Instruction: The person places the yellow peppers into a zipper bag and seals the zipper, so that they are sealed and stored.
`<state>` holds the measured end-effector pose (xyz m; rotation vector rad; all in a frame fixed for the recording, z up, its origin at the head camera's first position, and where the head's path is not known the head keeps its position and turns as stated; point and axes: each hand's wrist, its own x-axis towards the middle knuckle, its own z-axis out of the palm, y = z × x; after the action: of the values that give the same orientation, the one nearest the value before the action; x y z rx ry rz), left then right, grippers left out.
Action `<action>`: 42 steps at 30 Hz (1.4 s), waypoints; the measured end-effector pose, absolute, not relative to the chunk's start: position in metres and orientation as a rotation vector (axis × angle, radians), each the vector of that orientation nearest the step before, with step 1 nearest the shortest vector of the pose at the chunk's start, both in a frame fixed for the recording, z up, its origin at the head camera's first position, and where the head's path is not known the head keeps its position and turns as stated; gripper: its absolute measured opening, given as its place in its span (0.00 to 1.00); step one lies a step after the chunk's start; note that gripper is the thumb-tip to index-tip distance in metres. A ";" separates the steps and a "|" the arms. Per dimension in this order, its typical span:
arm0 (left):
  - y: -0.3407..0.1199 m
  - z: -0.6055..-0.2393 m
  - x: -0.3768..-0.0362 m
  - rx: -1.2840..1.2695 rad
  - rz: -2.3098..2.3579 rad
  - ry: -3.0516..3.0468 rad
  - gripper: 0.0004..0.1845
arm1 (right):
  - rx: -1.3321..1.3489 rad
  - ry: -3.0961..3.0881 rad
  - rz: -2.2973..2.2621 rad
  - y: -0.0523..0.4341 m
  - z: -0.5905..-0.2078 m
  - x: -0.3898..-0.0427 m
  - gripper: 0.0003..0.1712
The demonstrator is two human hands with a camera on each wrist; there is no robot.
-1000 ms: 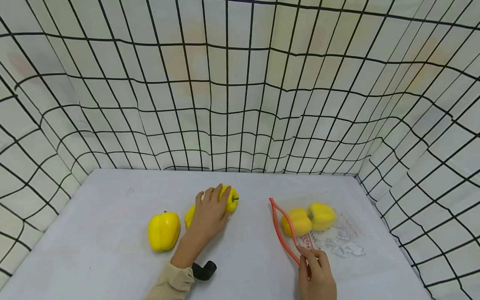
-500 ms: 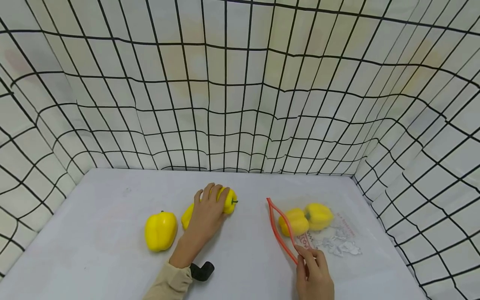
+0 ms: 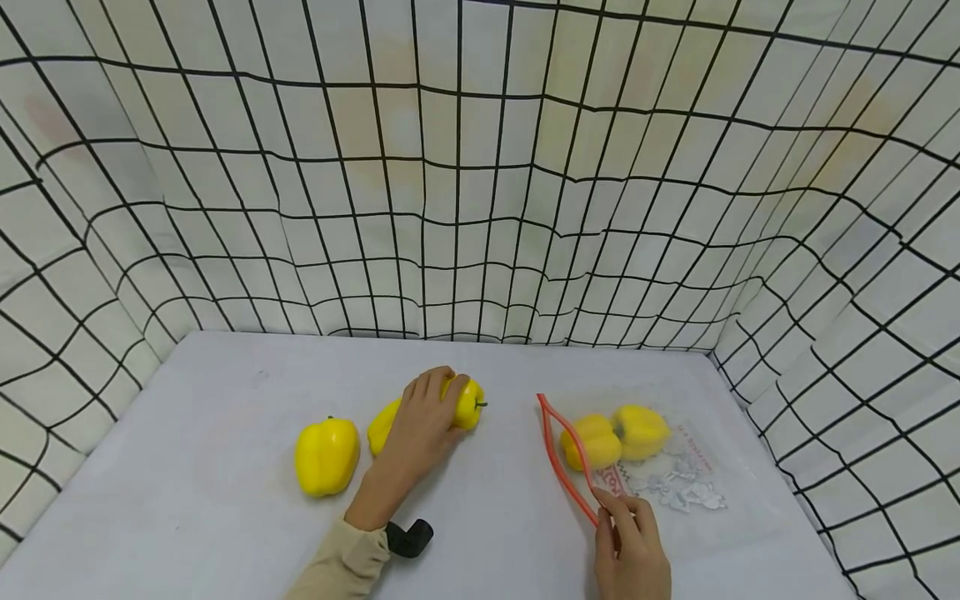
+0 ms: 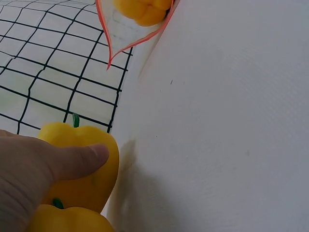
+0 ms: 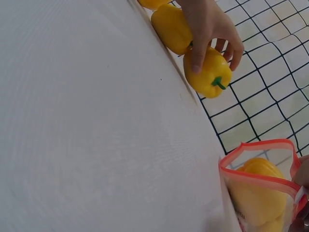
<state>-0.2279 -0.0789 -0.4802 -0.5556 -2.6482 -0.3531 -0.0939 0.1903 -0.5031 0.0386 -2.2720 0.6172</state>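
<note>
My left hand (image 3: 420,429) grips a yellow bell pepper (image 3: 469,407), with the thumb along its near side in the left wrist view. The pepper's green stem points right. Close behind it, partly covered by the hand, is a second yellow bell pepper (image 3: 381,428). A third bell pepper (image 3: 326,457) stands farther left. At the right, my right hand (image 3: 633,546) pinches the red rim of a clear zip bag (image 3: 558,467), whose mouth gapes toward the left. Inside the bag lie two yellow bell peppers, one nearer the mouth (image 3: 596,442) and one deeper (image 3: 643,432).
Everything lies on a white tabletop (image 3: 240,533). Black netting (image 3: 480,250) over pale cloth rises along the back and both sides. A black wrist piece (image 3: 409,539) sits on the left wrist beside a beige sleeve (image 3: 341,562).
The left hand has shifted slightly to the right with its pepper, and more of the second pepper shows. The right hand and the bag hold still. The head view wavers a little.
</note>
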 end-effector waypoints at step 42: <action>-0.056 -0.478 -0.217 -0.777 -0.719 -2.678 0.38 | 0.024 -2.289 0.636 0.191 -0.502 -0.094 0.24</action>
<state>-0.2165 -0.0562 -0.4778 -0.7767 -2.6776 -0.7190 -0.0936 0.1912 -0.5016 0.0242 -2.2891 0.6358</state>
